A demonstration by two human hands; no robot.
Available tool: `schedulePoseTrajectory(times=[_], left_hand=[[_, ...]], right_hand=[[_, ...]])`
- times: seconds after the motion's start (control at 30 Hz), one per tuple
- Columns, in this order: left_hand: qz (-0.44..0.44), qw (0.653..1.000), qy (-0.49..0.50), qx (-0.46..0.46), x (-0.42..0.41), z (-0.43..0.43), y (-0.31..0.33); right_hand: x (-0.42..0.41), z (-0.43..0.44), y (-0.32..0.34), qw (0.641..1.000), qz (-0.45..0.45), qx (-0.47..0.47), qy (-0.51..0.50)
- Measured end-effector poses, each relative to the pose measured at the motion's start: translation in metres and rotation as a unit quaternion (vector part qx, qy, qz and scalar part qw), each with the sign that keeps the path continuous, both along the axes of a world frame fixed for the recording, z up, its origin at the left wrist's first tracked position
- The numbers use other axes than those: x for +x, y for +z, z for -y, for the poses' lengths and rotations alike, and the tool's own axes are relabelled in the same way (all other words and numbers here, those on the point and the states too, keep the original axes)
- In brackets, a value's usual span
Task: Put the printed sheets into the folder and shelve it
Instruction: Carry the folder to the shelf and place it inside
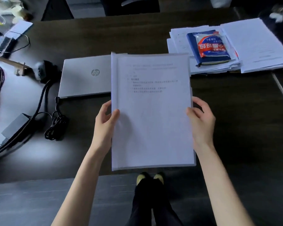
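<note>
A clear folder (151,111) with a pale spine bar along its left edge is held above the dark desk's near edge. White printed sheets lie inside it, with a few lines of text on the top page. My left hand (105,121) grips the folder's left edge, thumb on the front. My right hand (201,121) grips the right edge the same way. The folder's lower end hangs over the desk edge, above my feet. No shelf is in view.
A closed silver laptop (85,75) lies on the desk (235,119) behind the folder at left. A power brick and coiled cable (56,126) sit further left. Stacked papers (255,46) with a blue notebook and a snack packet (211,44) lie at back right.
</note>
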State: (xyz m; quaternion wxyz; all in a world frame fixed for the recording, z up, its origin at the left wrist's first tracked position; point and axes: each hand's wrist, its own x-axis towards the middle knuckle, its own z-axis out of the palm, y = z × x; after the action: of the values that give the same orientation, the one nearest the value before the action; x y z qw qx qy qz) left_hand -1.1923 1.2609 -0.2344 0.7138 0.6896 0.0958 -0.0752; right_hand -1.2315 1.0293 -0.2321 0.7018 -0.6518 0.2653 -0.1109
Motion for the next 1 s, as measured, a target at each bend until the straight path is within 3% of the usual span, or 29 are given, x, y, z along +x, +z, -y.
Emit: schedulePoseTrajectory(times=[0.47,1.0], left_hand=[[0.072,0.962,-0.245,-0.092,-0.039,0.200,0.115],[0.090,0.914,-0.361,-0.161,-0.151,0.560,0.149]], right_hand=[[-0.149,0.164,0.119,0.968,0.138,-0.065,-0.197],[-0.301,0.467,0.174,0.919,0.151,-0.139,-0.337]])
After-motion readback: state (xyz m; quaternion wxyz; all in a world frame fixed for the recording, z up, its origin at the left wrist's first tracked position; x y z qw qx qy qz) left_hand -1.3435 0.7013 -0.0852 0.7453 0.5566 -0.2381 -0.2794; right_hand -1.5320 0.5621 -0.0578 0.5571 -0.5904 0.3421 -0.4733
